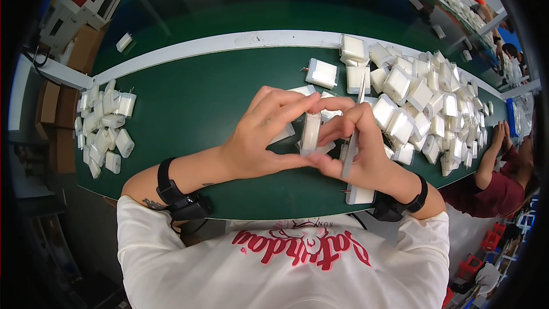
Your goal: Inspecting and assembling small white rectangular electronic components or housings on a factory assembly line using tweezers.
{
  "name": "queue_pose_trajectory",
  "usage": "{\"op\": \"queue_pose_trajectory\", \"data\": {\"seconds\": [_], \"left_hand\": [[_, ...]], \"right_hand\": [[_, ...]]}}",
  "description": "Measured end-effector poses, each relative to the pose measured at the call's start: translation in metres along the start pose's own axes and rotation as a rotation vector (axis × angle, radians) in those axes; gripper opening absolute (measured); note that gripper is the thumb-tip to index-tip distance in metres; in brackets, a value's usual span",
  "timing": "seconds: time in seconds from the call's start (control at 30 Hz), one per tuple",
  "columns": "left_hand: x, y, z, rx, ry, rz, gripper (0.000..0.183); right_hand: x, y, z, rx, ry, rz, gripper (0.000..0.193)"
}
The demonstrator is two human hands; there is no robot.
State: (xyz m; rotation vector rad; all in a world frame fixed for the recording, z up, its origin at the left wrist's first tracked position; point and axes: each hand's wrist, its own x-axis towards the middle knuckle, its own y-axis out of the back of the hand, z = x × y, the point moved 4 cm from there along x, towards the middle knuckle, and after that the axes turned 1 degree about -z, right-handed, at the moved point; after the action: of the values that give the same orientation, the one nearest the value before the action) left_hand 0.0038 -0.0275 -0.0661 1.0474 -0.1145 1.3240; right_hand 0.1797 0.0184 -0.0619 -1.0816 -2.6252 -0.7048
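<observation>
A white square plug adapter (310, 132) stands on edge between both my hands above the green table (189, 103). My left hand (260, 134) pinches it from the left, fingers over its top. On the other side my right hand (357, 149) grips it and also holds a thin grey stick-like tool (350, 157) that runs up along the palm. More white adapters lie just behind my fingers.
A large heap of white adapters (423, 100) covers the table's right side. A smaller pile (106, 126) lies at the left. One adapter (360, 194) sits at the near edge by my right wrist. Another person (497, 177) sits at the right; cardboard boxes (54, 126) stand left.
</observation>
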Motion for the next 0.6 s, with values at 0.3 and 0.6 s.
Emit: {"op": "queue_pose_trajectory", "data": {"seconds": [0.3, 0.6], "left_hand": [[-0.004, -0.003, -0.013, -0.258, 0.114, 0.053, 0.073], [-0.004, -0.002, -0.014, -0.309, 0.182, 0.129, 0.064]], "right_hand": [[0.004, 0.001, 0.005, 0.735, -0.189, 0.003, 0.040], [0.007, 0.009, -0.003, 0.137, 0.129, -0.021, 0.047]]}}
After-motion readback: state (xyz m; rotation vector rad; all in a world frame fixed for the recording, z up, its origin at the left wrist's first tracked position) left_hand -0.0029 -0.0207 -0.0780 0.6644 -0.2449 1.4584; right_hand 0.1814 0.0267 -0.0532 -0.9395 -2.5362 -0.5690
